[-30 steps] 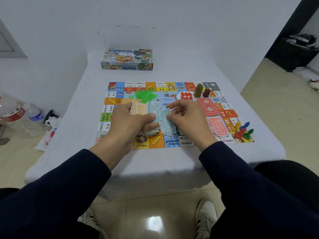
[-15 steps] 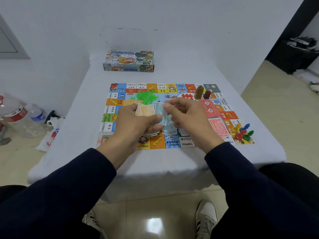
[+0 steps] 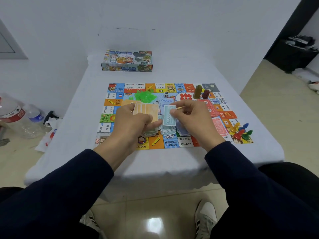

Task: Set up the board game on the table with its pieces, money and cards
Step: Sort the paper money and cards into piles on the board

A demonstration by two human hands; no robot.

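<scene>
Pinched upright in right hand (image 3: pixel 191 118), teal note (image 3: pixel 169 117) just right of orange notes (image 3: pixel 146 110) gripped by left hand (image 3: pixel 133 123), mid-frame.

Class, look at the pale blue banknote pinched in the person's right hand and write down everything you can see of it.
The banknote is a small pale blue-green slip, apparently thin paper, printed with "1000" and a lighter frame. It is held nearly upright, long side vertical, above the board. The right hand pinches its right edge between thumb and fingers; the left hand is close beside its lower left corner, though whether they touch is unclear. More blue notes lie in a loose pile just below it.
</scene>
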